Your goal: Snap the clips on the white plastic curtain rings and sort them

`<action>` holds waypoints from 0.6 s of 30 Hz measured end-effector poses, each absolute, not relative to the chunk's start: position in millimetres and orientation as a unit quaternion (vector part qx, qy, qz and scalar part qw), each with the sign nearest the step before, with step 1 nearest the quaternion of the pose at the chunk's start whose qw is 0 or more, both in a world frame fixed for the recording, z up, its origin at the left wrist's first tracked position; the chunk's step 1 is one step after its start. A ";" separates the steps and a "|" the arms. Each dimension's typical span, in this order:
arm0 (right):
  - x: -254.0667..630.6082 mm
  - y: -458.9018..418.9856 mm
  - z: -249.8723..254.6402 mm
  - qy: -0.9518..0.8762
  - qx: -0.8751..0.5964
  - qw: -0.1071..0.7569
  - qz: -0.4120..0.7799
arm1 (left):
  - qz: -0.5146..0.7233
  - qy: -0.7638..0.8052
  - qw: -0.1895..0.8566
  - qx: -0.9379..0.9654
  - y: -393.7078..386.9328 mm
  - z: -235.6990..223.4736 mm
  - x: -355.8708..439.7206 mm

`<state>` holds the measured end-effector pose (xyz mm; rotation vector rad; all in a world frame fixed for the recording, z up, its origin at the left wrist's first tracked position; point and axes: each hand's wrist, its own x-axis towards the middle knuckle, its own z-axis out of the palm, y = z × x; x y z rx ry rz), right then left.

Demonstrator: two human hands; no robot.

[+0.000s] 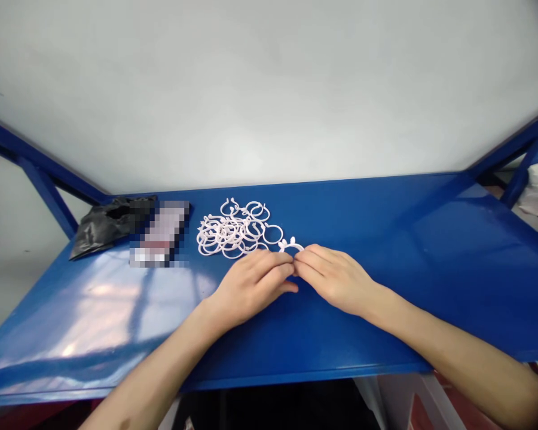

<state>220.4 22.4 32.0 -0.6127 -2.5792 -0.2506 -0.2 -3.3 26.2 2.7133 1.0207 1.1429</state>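
Observation:
A white open ring (292,243) with small knobs at its top sits between my two hands, low over the blue table. My left hand (255,280) has its fingers curled on the ring's left side, with the thumb pointing right. From the other side my right hand (334,275) grips it, fingertips meeting those of the left. The lower part of this ring is hidden behind my fingers. Just beyond my left hand lies a loose pile of similar white rings (231,233), some overlapping.
Left of the pile, a blurred-out flat rectangular object (164,233) lies on the blue table (385,221). Beside it is a crumpled black plastic bag (110,221). Blue frame bars (49,185) rise at both sides, and a pale wall (269,89) stands behind.

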 end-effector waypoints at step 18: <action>210.6 15.0 28.1 -0.924 -0.228 0.274 -0.136 | 0.245 0.340 -0.128 0.899 -5.2 30.7 9.1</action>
